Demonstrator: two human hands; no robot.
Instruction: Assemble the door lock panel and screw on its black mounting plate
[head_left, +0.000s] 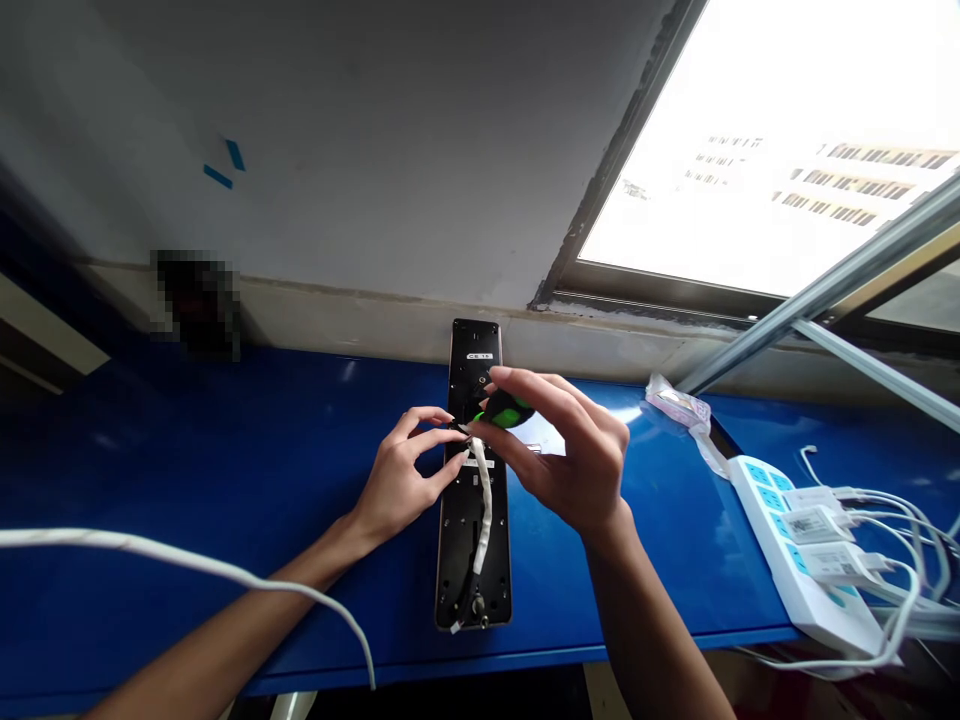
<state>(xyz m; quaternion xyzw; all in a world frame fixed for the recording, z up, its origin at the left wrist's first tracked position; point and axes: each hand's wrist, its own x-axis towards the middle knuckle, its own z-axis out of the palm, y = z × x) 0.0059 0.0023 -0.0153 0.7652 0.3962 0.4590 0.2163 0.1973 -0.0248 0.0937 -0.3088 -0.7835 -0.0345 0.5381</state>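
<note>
A long black panel point(459, 540), covered in small screws and holes, lies lengthwise in front of me on the blue table. A white-wrapped cable point(484, 510) runs down its middle to a loose connector near the lower end. My right hand point(574, 440) grips a black and green screwdriver point(510, 410) above the panel; its tip is hidden by my fingers. From the left, my left hand point(405, 465) reaches over the panel's edge, thumb and fingertips closed together by the cable's upper end. What they pinch is too small to make out.
A white power strip point(780, 540) with plugged-in adapters and cables sits at the right. Near it lies a clear plastic bag point(679, 405). Metal bars point(817, 280) slant across the window side. Another white cable point(225, 570) crosses over my left forearm.
</note>
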